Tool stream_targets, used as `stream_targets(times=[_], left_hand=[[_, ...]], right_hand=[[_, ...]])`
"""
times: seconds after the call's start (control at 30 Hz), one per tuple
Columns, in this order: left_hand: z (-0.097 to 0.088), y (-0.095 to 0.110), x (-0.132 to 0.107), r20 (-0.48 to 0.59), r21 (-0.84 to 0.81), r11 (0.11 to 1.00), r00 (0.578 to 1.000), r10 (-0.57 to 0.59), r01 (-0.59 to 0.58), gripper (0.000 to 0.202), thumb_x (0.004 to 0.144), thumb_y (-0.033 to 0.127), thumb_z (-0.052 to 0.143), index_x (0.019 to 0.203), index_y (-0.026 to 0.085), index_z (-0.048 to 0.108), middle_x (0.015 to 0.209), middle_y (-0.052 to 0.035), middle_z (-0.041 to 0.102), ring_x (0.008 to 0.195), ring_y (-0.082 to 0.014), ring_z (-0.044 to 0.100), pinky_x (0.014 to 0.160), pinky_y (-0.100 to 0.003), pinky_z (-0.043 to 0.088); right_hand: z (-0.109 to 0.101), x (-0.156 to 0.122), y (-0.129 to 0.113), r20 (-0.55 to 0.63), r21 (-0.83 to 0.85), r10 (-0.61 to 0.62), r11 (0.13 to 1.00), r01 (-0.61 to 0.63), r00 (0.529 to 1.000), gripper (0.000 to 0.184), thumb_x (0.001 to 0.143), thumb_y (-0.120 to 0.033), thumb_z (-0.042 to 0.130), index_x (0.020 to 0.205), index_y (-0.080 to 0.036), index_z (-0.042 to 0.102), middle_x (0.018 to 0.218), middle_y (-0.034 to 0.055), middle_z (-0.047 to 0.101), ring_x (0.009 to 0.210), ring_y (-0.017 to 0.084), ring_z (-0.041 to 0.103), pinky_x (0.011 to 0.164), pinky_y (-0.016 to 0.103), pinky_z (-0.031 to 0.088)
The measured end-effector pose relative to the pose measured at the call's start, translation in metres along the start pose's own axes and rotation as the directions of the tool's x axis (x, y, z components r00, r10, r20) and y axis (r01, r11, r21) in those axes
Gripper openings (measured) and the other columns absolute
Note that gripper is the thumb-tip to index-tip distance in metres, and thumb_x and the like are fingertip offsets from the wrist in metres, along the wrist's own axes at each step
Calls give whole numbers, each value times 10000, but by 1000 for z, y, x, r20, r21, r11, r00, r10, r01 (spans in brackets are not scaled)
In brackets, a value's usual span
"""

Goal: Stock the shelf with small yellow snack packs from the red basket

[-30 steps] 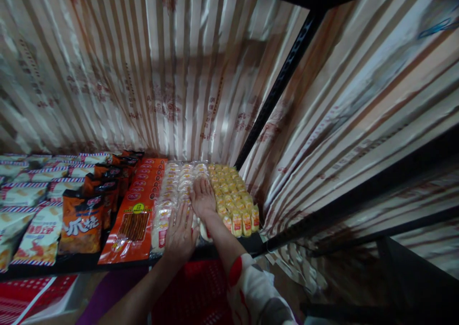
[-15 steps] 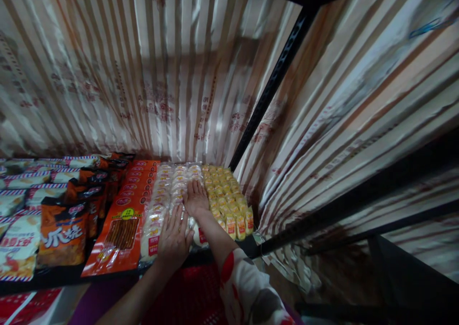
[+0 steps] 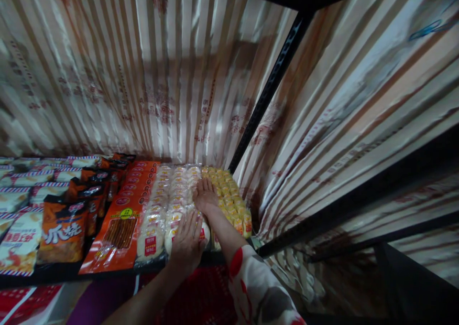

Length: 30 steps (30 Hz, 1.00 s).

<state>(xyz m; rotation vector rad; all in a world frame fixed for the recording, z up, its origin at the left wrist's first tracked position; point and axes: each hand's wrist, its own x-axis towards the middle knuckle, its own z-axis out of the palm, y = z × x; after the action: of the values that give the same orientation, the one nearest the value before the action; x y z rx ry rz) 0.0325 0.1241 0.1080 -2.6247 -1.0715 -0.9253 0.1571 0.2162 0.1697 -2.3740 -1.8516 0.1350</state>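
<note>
Rows of white clear-wrapped snack packets (image 3: pixel 151 220) with red labels stand packed on a black shelf. My left hand (image 3: pixel 186 241) lies flat over the front of these rows, fingers stretched out and pointing away from me. Further back, my right hand (image 3: pixel 206 196) rests with its fingers extended, where the white rows meet the yellow-wrapped packets (image 3: pixel 234 205). Both palms face down, and neither hand grips anything. Part of the white packets is hidden beneath the hands.
Orange flat packs (image 3: pixel 120 234) of brown sticks lie left of the white rows. Orange-and-black bags (image 3: pixel 64 234) and white striped bags (image 3: pixel 21 241) fill the left. A black shelf post (image 3: pixel 265 93) rises at the back right corner, before striped sheeting (image 3: pixel 172 76). Red crates (image 3: pixel 201 296) show below.
Both hands have shifted to the right across the packets. The right hand now reaches the edge of the yellow packets, and more white packets show at the left.
</note>
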Motion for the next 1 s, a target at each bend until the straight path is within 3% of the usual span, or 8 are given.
stream_targets(times=[0.17, 0.33, 0.53, 0.67, 0.77, 0.87, 1.0], left_hand=[[-13, -7, 8, 16, -12, 999, 999, -41, 41, 463, 896, 386, 351, 1241, 121, 511, 1331, -126, 483, 1291, -255, 360, 1082, -451, 240], [-29, -36, 17, 37, 79, 983, 985, -167, 164, 458, 862, 351, 414, 1238, 113, 520, 1342, -160, 459, 1296, -298, 343, 1068, -489, 249], [-24, -52, 11, 83, 98, 980, 980, -180, 172, 448, 821, 320, 472, 1230, 145, 526, 1356, -163, 440, 1290, -314, 350, 1040, -509, 288], [-28, -55, 12, 38, 72, 982, 984, -177, 174, 430, 832, 310, 446, 1220, 145, 532, 1359, -150, 441, 1297, -303, 341, 1061, -520, 255], [-35, -66, 12, -7, 84, 970, 974, -229, 228, 461, 844, 302, 420, 1276, 151, 484, 1381, -133, 416, 1324, -297, 291, 1083, -510, 222], [-37, -81, 6, -15, 131, 945, 954, -301, 300, 514, 846, 327, 422, 1314, 115, 435, 1393, -152, 392, 1338, -307, 252, 1082, -497, 225], [-32, -90, -2, 23, 163, 936, 948, -318, 311, 521, 834, 329, 445, 1300, 97, 447, 1396, -179, 374, 1331, -317, 265, 1066, -496, 253]], right_hand=[[-4, 8, -17, -2, 39, -58, 998, 58, 998, 596, 916, -402, 193, 1424, -92, 201, 1506, 95, 119, 1388, 214, 38, 1097, 358, 42], [2, 18, -36, 31, 62, -111, 992, 109, 993, 588, 922, -407, 168, 1422, -100, 209, 1506, 94, 123, 1389, 202, 24, 1094, 360, 48], [23, 21, -40, 8, 10, -69, 998, 69, 998, 582, 921, -400, 181, 1424, -108, 201, 1508, 95, 98, 1390, 178, 9, 1093, 364, 15], [20, 22, -44, -17, 3, -79, 997, 79, 997, 576, 923, -399, 165, 1416, -109, 238, 1503, 98, 141, 1389, 200, 38, 1092, 369, 20], [13, 25, -52, -47, -10, -170, 985, 170, 984, 559, 926, -414, 148, 1421, -171, 235, 1512, 53, 122, 1389, 204, 27, 1093, 377, 1], [13, 30, -61, 25, -15, -235, 972, 235, 972, 550, 925, -428, 150, 1429, -216, 201, 1517, 17, 93, 1390, 189, 7, 1093, 384, 9], [23, 36, -67, 89, -16, -226, 973, 228, 970, 557, 923, -420, 151, 1433, -198, 180, 1514, 21, 109, 1389, 188, 33, 1095, 392, 22]])
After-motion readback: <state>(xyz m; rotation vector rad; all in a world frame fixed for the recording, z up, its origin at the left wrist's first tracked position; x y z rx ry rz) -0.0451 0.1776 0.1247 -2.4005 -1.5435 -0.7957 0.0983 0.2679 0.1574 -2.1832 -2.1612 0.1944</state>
